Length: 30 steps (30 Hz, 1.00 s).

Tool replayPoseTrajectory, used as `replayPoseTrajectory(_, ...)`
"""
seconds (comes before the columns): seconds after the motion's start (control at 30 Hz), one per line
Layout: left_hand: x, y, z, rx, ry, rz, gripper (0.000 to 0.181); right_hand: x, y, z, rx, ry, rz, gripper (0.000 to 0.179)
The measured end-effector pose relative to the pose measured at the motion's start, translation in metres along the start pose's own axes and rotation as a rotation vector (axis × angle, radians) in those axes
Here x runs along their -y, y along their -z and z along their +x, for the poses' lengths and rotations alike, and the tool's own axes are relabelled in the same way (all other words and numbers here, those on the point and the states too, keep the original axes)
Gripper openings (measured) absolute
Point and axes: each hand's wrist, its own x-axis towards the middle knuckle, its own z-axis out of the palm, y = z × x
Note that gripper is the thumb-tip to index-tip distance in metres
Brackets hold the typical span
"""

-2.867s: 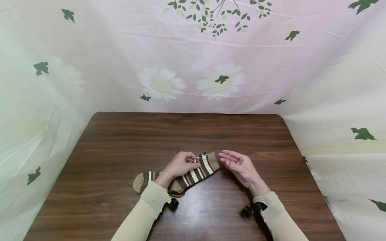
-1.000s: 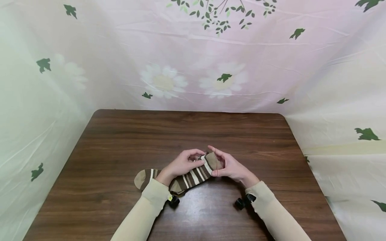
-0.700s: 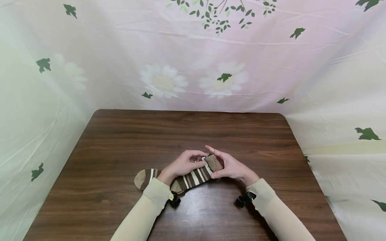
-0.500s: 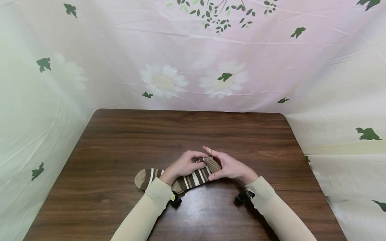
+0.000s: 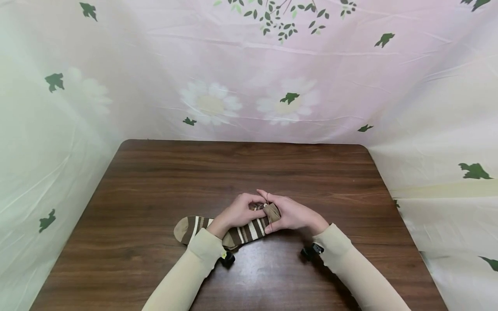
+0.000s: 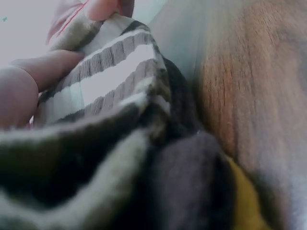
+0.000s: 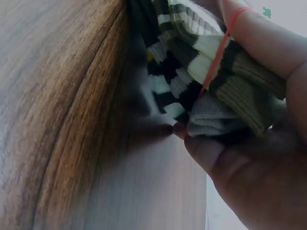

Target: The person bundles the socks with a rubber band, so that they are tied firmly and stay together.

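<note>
Brown, tan and white striped socks (image 5: 253, 230) lie stacked on the table, with the tan toe of one reaching out to the left. My left hand (image 5: 238, 212) pinches them near the cuff, thumb on top. At the cuff end, my right hand (image 5: 296, 214) curls its thumb and fingers around the bunched tan cuffs (image 7: 247, 98). A thin red rubber band (image 7: 218, 60) is stretched between the right thumb and fingers and runs across the socks near the cuffs. The left wrist view shows the striped ribbing (image 6: 115, 72) close up; the far side of the band is hidden.
The dark wood table (image 5: 155, 181) extends around the hands. Pale fabric with leaf and flower prints (image 5: 249, 77) hangs behind it and at both sides. A small black wrist camera (image 5: 227, 260) sits at the left cuff, another (image 5: 311, 252) at the right.
My right hand came in from the right with the rubber band and moved left over the cuffs, which are now bunched inside it. My left hand kept hold of the socks.
</note>
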Motion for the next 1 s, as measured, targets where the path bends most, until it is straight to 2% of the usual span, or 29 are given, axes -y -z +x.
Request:
replayPoseTrajectory(0.13, 0.000, -0.001, -0.001, -0.017, 0.047, -0.116, 0.023, 0.001, -0.001, 0.003, -0.023, 0.008, -0.019, 0.108)
replayPoseTrajectory(0.27, -0.001, -0.003, -0.002, -0.084, 0.088, -0.152, 0.029, -0.001, -0.004, 0.004, -0.046, 0.011, -0.040, 0.094)
replayPoseTrajectory(0.33, -0.001, -0.002, -0.003, -0.092, 0.062, -0.112, 0.032, -0.002, -0.005, 0.005, -0.052, 0.003, -0.046, 0.082)
replayPoseTrajectory(0.47, -0.003, -0.001, -0.005, -0.083, -0.040, 0.024, 0.032, -0.006, -0.007, 0.005, -0.063, -0.001, -0.025, 0.061)
replayPoseTrajectory(0.53, -0.003, -0.001, -0.005, -0.101, -0.085, 0.069, 0.031, -0.007, -0.006, 0.005, -0.063, 0.003, -0.005, 0.063)
replayPoseTrajectory(0.7, 0.000, -0.001, -0.004, -0.149, -0.171, 0.079, 0.032, -0.012, -0.005, 0.004, -0.055, 0.013, 0.024, 0.081)
replayPoseTrajectory(0.83, 0.002, 0.000, -0.005, -0.157, -0.216, 0.107, 0.030, -0.016, -0.005, 0.003, -0.042, 0.011, 0.059, 0.077)
replayPoseTrajectory(1.0, 0.001, 0.001, -0.003, -0.126, -0.201, 0.240, 0.027, -0.018, -0.007, 0.004, -0.032, 0.019, 0.091, 0.063)
